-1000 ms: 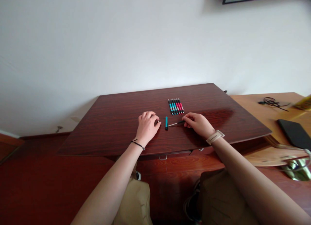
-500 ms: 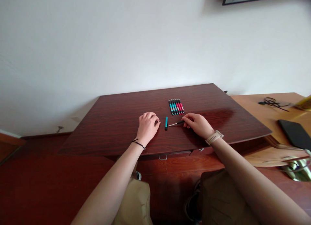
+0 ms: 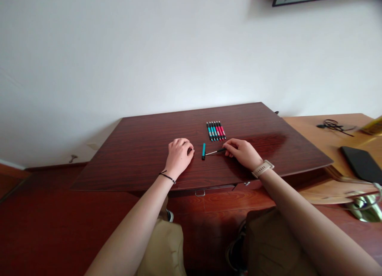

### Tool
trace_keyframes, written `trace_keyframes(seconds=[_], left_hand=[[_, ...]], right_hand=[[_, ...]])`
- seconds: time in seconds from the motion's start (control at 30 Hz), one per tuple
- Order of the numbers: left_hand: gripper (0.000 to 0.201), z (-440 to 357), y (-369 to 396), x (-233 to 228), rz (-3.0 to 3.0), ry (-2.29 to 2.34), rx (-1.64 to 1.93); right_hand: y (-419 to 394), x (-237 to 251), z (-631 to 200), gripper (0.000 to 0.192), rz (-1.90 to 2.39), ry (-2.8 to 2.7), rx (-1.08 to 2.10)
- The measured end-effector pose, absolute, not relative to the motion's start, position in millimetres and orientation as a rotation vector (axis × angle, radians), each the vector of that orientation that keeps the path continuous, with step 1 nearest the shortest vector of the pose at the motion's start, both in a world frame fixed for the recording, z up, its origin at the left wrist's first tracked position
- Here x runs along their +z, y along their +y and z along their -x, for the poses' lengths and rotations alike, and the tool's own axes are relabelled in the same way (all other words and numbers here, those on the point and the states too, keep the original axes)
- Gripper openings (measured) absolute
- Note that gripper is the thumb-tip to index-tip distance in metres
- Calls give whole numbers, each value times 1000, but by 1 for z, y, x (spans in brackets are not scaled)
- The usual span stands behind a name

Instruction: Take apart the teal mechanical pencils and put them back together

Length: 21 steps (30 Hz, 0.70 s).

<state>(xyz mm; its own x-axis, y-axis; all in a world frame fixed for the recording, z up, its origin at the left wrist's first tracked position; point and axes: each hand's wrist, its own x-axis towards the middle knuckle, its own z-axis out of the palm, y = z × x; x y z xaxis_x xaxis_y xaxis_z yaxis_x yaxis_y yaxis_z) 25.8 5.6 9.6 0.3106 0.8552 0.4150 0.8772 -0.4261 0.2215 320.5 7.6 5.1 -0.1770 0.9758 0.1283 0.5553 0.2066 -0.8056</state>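
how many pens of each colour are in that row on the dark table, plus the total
Blue-and-black pens: 3
Pink-and-black pens: 3
Total pens in the row: 6

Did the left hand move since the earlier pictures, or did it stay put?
Yes, a little: the left hand has slid left, farther from the row of pens.

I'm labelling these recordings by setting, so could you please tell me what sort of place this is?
Probably a room in a home or small office: a dark wooden table stands by a white wall, with lighter wooden furniture alongside.
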Motion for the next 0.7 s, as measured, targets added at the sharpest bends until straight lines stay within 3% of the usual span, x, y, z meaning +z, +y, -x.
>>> trace_keyframes(seconds=[0.13, 0.37, 0.7], left_hand=[[6, -21, 4, 12, 2513, -1635, -753], [34, -5, -3, 28, 2454, -1643, -859], [34, 22, -10, 30, 2345, -1670, -878]], right_hand=[[12, 0, -326, 30, 1449, -1777, 792], [8, 2, -321, 31, 1454, -1747, 759], [8, 2, -321, 27, 1465, -1762, 768]])
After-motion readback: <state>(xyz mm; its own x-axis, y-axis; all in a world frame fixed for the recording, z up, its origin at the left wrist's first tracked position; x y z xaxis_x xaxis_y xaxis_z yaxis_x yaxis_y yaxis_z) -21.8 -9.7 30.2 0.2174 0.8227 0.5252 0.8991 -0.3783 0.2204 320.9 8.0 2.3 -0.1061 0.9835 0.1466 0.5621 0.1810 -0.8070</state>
